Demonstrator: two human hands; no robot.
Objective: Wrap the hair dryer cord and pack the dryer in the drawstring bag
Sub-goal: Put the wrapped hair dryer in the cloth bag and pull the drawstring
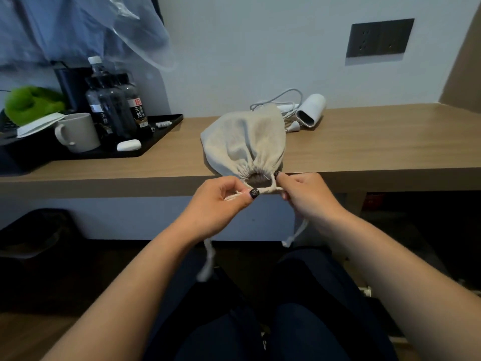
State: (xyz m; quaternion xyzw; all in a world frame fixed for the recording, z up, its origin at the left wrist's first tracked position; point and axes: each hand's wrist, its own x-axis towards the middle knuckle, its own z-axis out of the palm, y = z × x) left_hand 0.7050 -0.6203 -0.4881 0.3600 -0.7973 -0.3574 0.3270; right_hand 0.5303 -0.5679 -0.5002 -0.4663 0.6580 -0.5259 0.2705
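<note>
My left hand (pixel 221 198) and right hand (pixel 303 191) pinch the drawstring (pixel 269 189) of the bag (pixel 243 142) at the near counter (pixel 364 149) edge; the hair dryer (pixel 311 109) lies far behind.

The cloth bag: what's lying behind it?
Behind the bag lie a white hair dryer and its loose cord. The bag hides part of the cord.

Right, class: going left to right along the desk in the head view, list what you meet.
Green cloth → mug → bottles → bag → dryer.
</note>
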